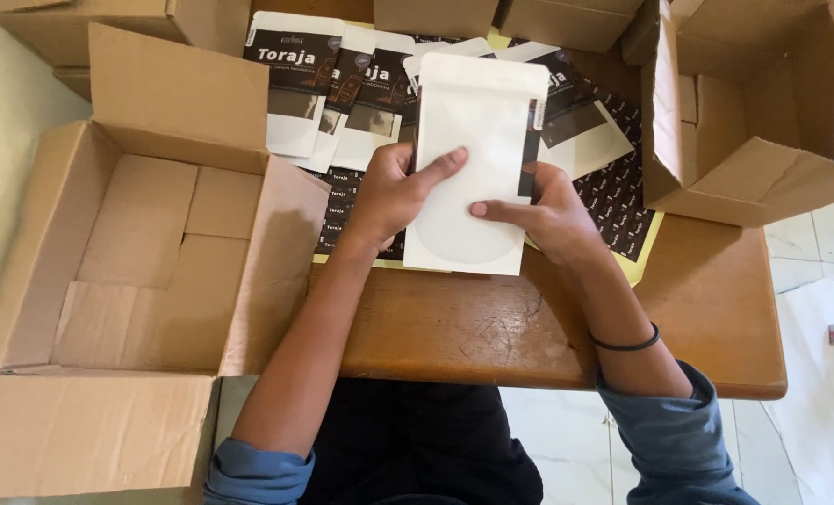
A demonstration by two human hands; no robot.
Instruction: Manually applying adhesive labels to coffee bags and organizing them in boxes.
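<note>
Head view: both hands around white pouch

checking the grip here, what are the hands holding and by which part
Both hands hold a white pouch: the left hand grips its left edge, the right hand its right edge, low down.

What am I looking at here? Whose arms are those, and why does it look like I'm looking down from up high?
The picture comes from a small camera worn on a person's head, so you see what they see when they look down. The two arms are that person's own. Their left hand and right hand together hold a flat white pouch, its plain side facing up. Under it is a brown wooden table. More pouches with dark labels lie fanned out at the back. On the left is a big open cardboard box. Another open box lies on its side at the right.
</note>
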